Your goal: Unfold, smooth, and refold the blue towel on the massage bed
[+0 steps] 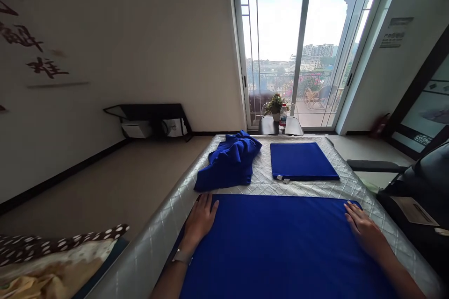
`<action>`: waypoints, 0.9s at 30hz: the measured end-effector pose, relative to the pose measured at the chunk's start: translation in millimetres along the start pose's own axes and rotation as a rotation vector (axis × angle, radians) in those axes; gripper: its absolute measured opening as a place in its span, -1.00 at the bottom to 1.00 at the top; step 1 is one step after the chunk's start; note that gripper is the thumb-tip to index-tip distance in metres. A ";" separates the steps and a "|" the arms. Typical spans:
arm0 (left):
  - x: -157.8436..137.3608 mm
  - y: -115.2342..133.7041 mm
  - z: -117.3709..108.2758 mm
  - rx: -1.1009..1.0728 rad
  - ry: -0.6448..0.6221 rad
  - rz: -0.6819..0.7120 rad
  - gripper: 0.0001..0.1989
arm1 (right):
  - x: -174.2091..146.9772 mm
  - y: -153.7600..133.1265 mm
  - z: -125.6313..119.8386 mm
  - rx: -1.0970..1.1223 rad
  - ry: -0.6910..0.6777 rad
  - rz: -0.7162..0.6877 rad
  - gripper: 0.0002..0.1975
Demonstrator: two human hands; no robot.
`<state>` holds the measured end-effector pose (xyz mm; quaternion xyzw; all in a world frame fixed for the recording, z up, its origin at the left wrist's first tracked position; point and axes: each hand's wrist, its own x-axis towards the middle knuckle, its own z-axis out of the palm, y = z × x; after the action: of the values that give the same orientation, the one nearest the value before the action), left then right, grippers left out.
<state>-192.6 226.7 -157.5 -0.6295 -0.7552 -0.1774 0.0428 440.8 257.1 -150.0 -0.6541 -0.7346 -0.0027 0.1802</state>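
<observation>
A large blue cloth (277, 238) is spread flat over the near part of a mattress (261, 173). My left hand (199, 219) rests flat on the cloth's far left corner, fingers stretched forward. On the far right corner lies my right hand (365, 229), palm down with its fingers extended. Beyond the left hand is a crumpled blue cloth (229, 161) in a loose heap. To its right, a neatly folded blue cloth (303, 161) lies flat, with white tags at its near edge.
Behind the mattress, a small dark table (266, 126) bears a potted plant (276, 107) and a water bottle (282, 119). A black armchair (431, 182) stands at the right. Polka-dot fabric (66, 245) lies lower left. A black rack (154, 114) stands by the wall.
</observation>
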 end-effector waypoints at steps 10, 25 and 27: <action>0.0 9.5 -9.1 0.066 0.007 0.006 -0.29 | -0.1 -17.5 -8.8 0.091 -0.001 -0.083 -0.39; -1.7 11.8 -14.7 0.043 0.015 0.010 -0.33 | 1.0 -12.2 -1.2 0.088 0.013 -0.024 -0.36; -0.9 8.8 -11.3 0.046 0.024 0.022 -0.34 | 2.5 -9.7 0.7 0.073 0.006 -0.011 -0.35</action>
<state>-185.7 223.6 -145.3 -0.6346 -0.7514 -0.1673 0.0684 431.1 258.3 -147.8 -0.6430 -0.7373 0.0209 0.2061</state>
